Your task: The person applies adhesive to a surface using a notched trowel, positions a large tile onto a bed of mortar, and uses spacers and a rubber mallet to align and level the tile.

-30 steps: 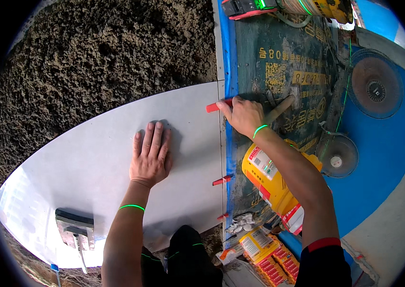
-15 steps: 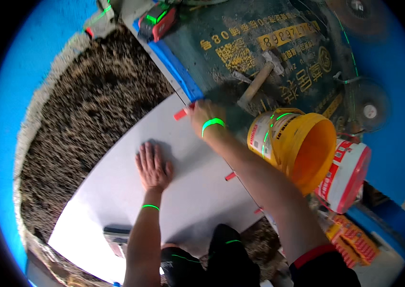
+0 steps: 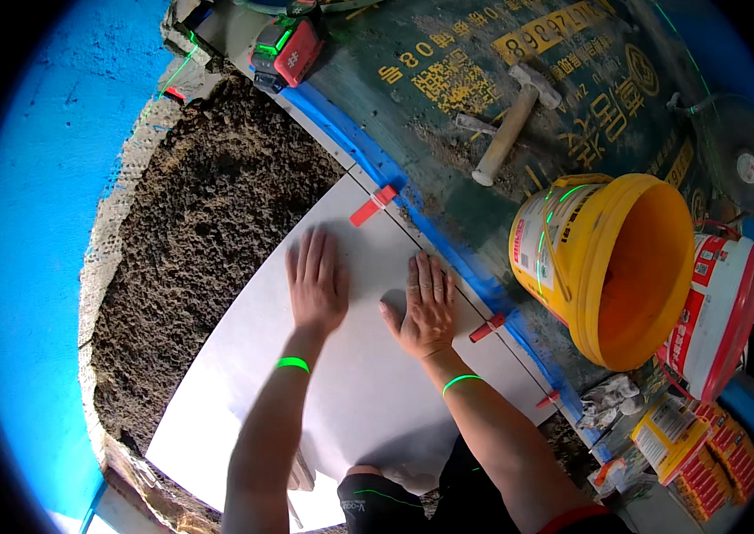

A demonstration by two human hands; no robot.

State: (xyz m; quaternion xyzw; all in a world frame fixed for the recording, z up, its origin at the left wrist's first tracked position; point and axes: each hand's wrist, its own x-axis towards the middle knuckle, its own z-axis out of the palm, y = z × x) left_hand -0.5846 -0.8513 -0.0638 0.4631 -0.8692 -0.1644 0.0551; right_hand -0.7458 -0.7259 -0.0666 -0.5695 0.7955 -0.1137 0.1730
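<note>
Both palms press flat on a large pale tile [image 3: 341, 405] with a curved left edge. My left hand [image 3: 316, 283] lies near that curved edge, fingers stretched out and pointing away from me. My right hand [image 3: 426, 307] rests closer to the straight seam, its thumb spread off to the side. Along the seam sit red levelling wedges: one at the far corner [image 3: 373, 206], one just right of my right hand [image 3: 487, 327], and one nearer to me [image 3: 548, 400]. Neither hand holds anything. Part of a grey flat tool [image 3: 302, 472] shows beside my left forearm.
Rough brown mortar [image 3: 208, 258] borders the tile on the left. Beyond the seam, a dark green sheet [image 3: 448, 191] carries a hammer [image 3: 515, 125]. A yellow bucket [image 3: 564, 258] and a white-and-red bucket [image 3: 706, 311] lie at right. A red laser level [image 3: 292, 53] stands at the far corner.
My right hand has let go of the far red wedge and come back toward me, flat onto the tile. My left hand stays flat on the tile. The view has shifted.
</note>
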